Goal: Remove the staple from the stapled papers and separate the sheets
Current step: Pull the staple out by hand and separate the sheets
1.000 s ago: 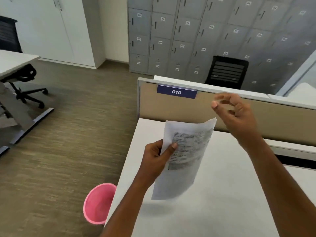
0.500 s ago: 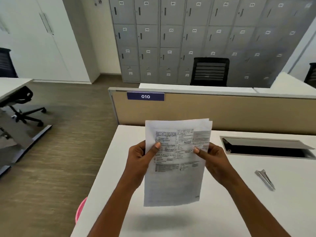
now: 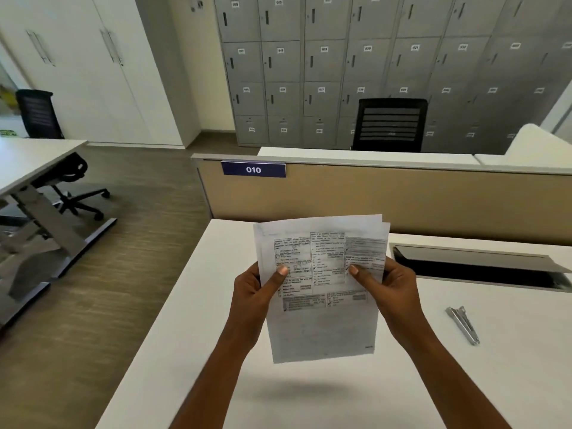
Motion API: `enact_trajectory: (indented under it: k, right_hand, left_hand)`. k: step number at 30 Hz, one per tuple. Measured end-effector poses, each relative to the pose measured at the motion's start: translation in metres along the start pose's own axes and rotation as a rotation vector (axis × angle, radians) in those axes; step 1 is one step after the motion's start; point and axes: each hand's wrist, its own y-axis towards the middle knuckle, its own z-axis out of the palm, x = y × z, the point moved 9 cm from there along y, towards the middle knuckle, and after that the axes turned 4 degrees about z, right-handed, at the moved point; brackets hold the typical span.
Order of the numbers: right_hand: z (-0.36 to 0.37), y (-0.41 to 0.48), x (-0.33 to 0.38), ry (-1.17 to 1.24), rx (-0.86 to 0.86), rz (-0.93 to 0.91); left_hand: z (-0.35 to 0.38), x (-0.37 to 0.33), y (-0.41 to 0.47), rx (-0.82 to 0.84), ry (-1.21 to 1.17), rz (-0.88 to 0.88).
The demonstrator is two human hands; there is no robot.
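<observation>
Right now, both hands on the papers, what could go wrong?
1. The papers hang in the air, pinched only at the side edges by the left hand and right hand; pulling apart could tear a sheet if the staple, which I cannot see, is still in.
2. A loosened sheet could slip off the desk edge.

Bare bench lies left of the papers; right, a staple remover and open cable hatch intrude.
</observation>
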Motion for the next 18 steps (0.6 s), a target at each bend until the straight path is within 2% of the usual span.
enact_trajectory:
  k: [11,18]
  right_hand:
    - [-0.035,-0.021,0.018,-0.052,-0.151,-0.065]
    - [-0.076,-0.019,0.028,-0.031,-0.173,-0.077]
  left_hand:
    - [0.035,0.005,0.012,0.115,0.011,0.043]
    - [0.082,0.010,0.008,0.213,0.006,0.016]
